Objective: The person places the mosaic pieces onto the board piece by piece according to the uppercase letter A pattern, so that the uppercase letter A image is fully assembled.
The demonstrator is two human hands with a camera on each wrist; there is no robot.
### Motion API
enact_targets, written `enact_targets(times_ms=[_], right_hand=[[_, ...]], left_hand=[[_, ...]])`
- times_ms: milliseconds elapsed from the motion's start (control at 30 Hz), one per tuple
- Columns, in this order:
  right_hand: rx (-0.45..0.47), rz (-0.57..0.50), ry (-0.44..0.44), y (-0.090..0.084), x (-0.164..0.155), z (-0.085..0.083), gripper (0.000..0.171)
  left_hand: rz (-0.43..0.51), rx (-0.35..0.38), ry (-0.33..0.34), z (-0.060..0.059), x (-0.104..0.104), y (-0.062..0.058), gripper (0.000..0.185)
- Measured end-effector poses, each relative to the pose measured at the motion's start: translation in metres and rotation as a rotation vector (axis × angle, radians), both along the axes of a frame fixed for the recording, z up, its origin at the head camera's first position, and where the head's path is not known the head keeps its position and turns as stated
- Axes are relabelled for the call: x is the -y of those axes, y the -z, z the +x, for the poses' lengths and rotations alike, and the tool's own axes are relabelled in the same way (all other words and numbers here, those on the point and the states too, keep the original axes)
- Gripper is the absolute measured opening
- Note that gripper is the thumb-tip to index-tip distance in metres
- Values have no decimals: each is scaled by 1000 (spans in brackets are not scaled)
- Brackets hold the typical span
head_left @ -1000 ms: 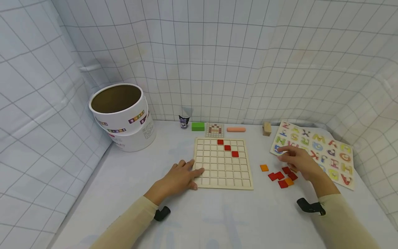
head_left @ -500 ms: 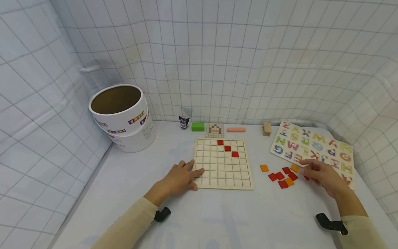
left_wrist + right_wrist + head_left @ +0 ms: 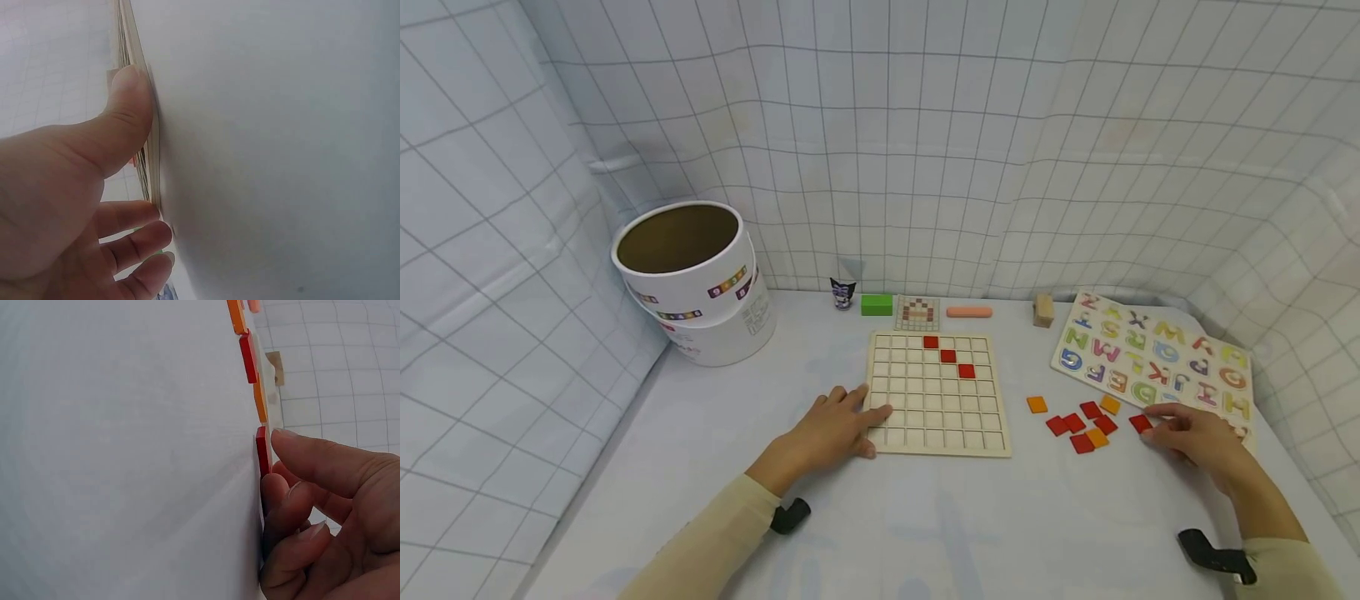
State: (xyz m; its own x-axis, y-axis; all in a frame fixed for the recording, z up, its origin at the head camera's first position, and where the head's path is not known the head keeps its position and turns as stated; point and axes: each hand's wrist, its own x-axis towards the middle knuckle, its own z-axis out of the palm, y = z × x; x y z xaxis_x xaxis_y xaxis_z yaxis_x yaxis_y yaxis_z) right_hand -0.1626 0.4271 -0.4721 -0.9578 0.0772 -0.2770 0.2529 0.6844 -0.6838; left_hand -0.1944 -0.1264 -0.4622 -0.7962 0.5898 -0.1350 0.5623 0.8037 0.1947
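My left hand (image 3: 831, 433) rests at the left edge of a pale wooden grid board (image 3: 925, 402), thumb on its surface and fingers relaxed along the side. Three red tiles sit in a diagonal on the board's upper part, one of them a red tile (image 3: 948, 357). Over on the right, my right hand (image 3: 1198, 442) is low on the table, thumb and index finger at the edges of a separate red square tile (image 3: 1141, 423), pinching it. In the right wrist view that red tile (image 3: 263, 450) lies flat on the table between the fingertips.
Loose red and orange tiles (image 3: 1082, 443) lie between board and right hand. A letter puzzle board (image 3: 1157, 358) is behind the right hand. Along the back stand a figurine (image 3: 842, 293), green block (image 3: 876, 305), pattern card (image 3: 917, 314), pink stick (image 3: 969, 312) and wooden block (image 3: 1043, 310); a white bucket (image 3: 700, 308) stands left.
My right hand has moved right and towards me from over the letter board, uncovering an orange tile, and has come down at the outlying red tile. The left hand stays in place.
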Motion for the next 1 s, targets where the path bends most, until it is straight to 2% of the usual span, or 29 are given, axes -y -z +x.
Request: enact_targets(times_ms=[200, 400, 600, 800, 933, 1000], right_hand=[[-13, 52, -6, 1, 7, -4, 63], [-4, 53, -9, 1, 10, -5, 59], [-38, 17, -11, 2, 15, -6, 53], [-98, -105, -5, -1, 16, -8, 50], [-144, -306, 12, -8, 25, -20, 33], [-156, -426, 12, -12, 39, -28, 31]], left_hand=[[-12, -11, 2, -1, 1, 1, 71], [4, -2, 5, 0, 0, -1, 70], [5, -12, 5, 0, 0, -1, 70], [11, -10, 10, 1, -1, -1, 70], [3, -4, -1, 1, -1, -2, 70], [-2, -4, -3, 1, -1, -2, 70]])
